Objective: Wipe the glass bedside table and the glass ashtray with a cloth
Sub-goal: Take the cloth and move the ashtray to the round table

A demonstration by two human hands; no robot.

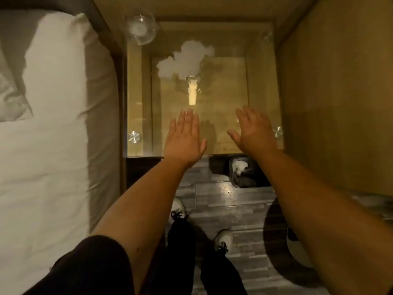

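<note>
The glass bedside table (225, 86) stands ahead of me, its clear top fixed with round metal studs at the corners. A crumpled white cloth (185, 59) lies on the glass toward the back left. The round glass ashtray (141, 28) sits at the far left corner. My left hand (184, 138) hovers flat, fingers apart, over the front edge of the glass. My right hand (252, 128) is held the same way a little to the right. Neither hand holds anything, and both are well short of the cloth.
A bed with a white pillow and sheet (49, 116) fills the left side. A wooden wall panel (336, 92) borders the table on the right. A small bin (242, 171) stands on the grey floor under the table's front edge, near my shoes (223, 239).
</note>
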